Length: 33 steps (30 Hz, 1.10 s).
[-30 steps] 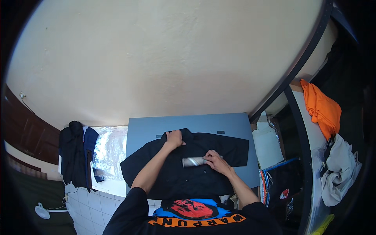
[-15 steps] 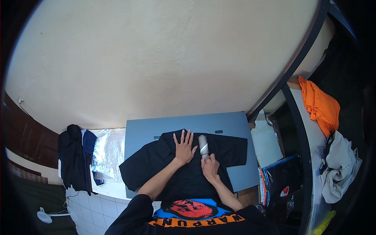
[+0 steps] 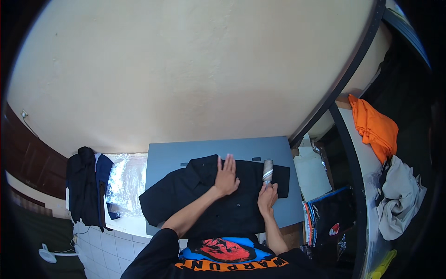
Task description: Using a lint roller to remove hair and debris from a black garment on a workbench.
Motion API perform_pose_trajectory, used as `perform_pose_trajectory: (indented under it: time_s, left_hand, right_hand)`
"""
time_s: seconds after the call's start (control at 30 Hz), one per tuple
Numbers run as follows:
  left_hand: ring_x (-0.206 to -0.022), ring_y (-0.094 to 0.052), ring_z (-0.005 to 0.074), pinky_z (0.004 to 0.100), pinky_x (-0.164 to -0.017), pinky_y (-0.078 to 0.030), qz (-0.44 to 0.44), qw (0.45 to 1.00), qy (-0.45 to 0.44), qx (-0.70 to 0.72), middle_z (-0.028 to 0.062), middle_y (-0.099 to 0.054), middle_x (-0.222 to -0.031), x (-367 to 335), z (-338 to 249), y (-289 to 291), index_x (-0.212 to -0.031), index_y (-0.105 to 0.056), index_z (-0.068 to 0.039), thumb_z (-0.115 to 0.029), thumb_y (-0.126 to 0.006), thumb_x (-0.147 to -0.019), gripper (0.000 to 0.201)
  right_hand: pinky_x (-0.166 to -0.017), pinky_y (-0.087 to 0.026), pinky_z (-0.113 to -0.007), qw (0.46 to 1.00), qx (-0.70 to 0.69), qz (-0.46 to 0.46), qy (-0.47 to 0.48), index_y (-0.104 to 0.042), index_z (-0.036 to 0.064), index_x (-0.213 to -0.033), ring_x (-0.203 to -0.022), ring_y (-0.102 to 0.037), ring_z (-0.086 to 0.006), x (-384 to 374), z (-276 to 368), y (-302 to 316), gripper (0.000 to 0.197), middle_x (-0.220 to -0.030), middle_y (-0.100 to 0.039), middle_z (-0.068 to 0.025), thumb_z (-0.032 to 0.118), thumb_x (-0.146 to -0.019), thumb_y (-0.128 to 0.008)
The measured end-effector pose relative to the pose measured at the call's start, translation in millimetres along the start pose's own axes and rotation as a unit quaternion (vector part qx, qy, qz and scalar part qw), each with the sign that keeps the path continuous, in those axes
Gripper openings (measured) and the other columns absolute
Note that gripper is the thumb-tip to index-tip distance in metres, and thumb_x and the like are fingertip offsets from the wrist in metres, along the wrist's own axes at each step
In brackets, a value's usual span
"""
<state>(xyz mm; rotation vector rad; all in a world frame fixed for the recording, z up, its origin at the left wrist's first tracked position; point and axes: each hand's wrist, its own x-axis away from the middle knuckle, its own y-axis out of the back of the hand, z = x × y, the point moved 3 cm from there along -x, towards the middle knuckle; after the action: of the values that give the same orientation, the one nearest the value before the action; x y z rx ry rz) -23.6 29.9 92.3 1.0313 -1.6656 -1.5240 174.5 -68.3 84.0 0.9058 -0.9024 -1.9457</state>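
Observation:
A black button-up shirt (image 3: pixel 183 193) lies spread over a grey tabletop (image 3: pixel 162 152). My left hand (image 3: pixel 226 179) rests flat on the shirt near its collar, fingers stretched out and holding nothing. In my right hand (image 3: pixel 267 199) is the handle of a lint roller (image 3: pixel 268 170). Its pale, striped cylinder points away from me and sits over the shirt's right part, by the sleeve (image 3: pixel 281 179). The handle is mostly covered by my fingers.
Dark garments (image 3: pixel 83 186) hang over a white surface at left, beside clear plastic wrapping (image 3: pixel 125 179). At right, shelving with a dark frame (image 3: pixel 346 139) carries orange cloth (image 3: pixel 376 128) and grey cloth (image 3: pixel 400 197). Packed clothes (image 3: pixel 332 214) stand below. A wall rises behind the table.
My right hand and the lint roller have moved right, from the shirt's middle toward its right sleeve. My left hand has slid slightly right and stays flat on the cloth.

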Motion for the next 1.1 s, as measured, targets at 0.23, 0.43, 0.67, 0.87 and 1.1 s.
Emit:
perform_pose_trajectory:
  time_s: [0.23,0.43,0.67,0.87,1.1]
  left_hand:
    - [-0.156,-0.021,0.0435,0.0641,-0.127,-0.008,-0.118,0.981,-0.017,0.151,0.0266,-0.030,-0.165,-21,-46,-57,-0.158,-0.029,0.009,-0.029,-0.052,-0.102,0.071]
    - [-0.158,-0.020,0.0346,0.0657,-0.126,-0.002,-0.083,0.994,0.014,0.070,0.0178,-0.027,-0.169,-18,-49,-54,-0.162,-0.027,0.001,-0.059,-0.048,-0.100,0.089]
    - [-0.159,-0.017,0.0391,0.0698,-0.123,-0.002,-0.071,0.995,0.000,0.070,0.0198,-0.026,-0.169,-22,-50,-38,-0.164,-0.031,-0.011,-0.073,-0.050,-0.093,0.096]
    - [-0.159,-0.015,0.0403,0.0710,-0.122,0.001,0.016,0.999,0.039,0.014,0.0204,-0.023,-0.171,-22,-55,-26,-0.163,-0.034,-0.010,-0.084,-0.053,-0.083,0.111]
    - [-0.160,-0.015,0.0376,0.0748,-0.120,0.003,0.016,0.998,-0.039,0.038,0.0181,-0.022,-0.172,-13,-50,-43,-0.161,-0.034,-0.003,-0.068,-0.055,-0.088,0.100]
  right_hand:
    - [-0.066,-0.051,-0.053,0.998,-0.034,0.004,0.045,-0.067,-0.0041,-0.094,-0.081,-0.065,-0.0426,11,32,-26,0.027,-0.093,-0.057,-0.0199,0.022,-0.102,-0.062]
    - [-0.070,-0.053,-0.053,0.999,0.037,-0.024,-0.012,-0.067,-0.0038,-0.091,-0.087,-0.065,-0.0431,-2,-25,-13,0.027,-0.098,-0.059,-0.0214,0.020,-0.101,-0.061]
    - [-0.076,-0.055,-0.051,0.989,0.133,-0.049,-0.044,-0.066,-0.0052,-0.096,-0.091,-0.066,-0.0411,-23,-89,14,0.029,-0.102,-0.059,-0.0208,0.021,-0.104,-0.057]
    - [-0.073,-0.051,-0.054,0.993,0.022,-0.081,-0.082,-0.065,-0.0068,-0.094,-0.087,-0.064,-0.0440,-13,-47,28,0.030,-0.097,-0.058,-0.0220,0.020,-0.104,-0.059]
    - [-0.069,-0.052,-0.051,0.997,-0.067,0.012,0.042,-0.066,-0.0030,-0.092,-0.085,-0.064,-0.0396,16,20,-8,0.025,-0.095,-0.055,-0.0168,0.021,-0.101,-0.063]
